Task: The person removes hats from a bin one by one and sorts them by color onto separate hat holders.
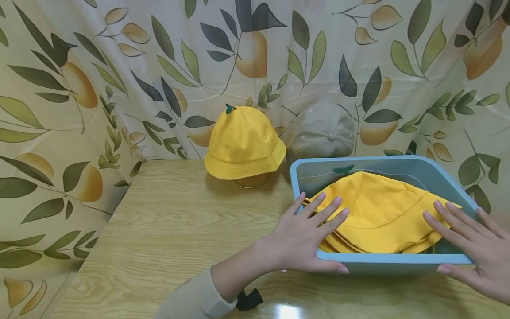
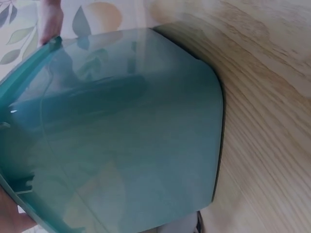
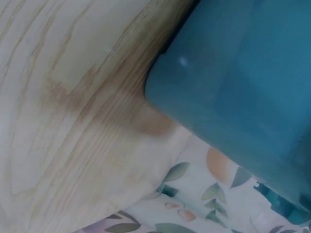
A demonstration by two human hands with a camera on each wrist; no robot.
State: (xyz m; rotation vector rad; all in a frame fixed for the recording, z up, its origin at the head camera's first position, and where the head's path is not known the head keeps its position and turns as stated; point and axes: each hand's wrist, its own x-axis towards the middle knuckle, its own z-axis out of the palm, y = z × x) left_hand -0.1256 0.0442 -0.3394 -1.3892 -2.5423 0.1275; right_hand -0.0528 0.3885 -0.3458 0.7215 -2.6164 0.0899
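1. Yellow fabric bucket hats lie stacked inside a blue-green plastic bin, toward its front; the top one's dark green sprout-shaped tip shows near the back rim.
2. The blue-green plastic bin has a pale blue rim and stands on a light wood-grain desk; its walls surround the hats.
3. Left of the bin and apart from it, another yellow fabric bucket hat with a green sprout sits upright on a support, whose round base peeks out below the brim.
4. Just behind the bin's back-left corner is a greyish-beige cap; the bin hides its lower part.
5. Behind everything hangs a pale curtain printed with leaves and orange fruit.
6. The person's left hand is at the front-left corner, covering part of it. Its grip is wide, fingers straight and spread; whether they touch the hats, I cannot tell.
7. The right hand is at the front-right corner, its grip likewise wide, fingertips overlapping the top hat's brim in the head view.
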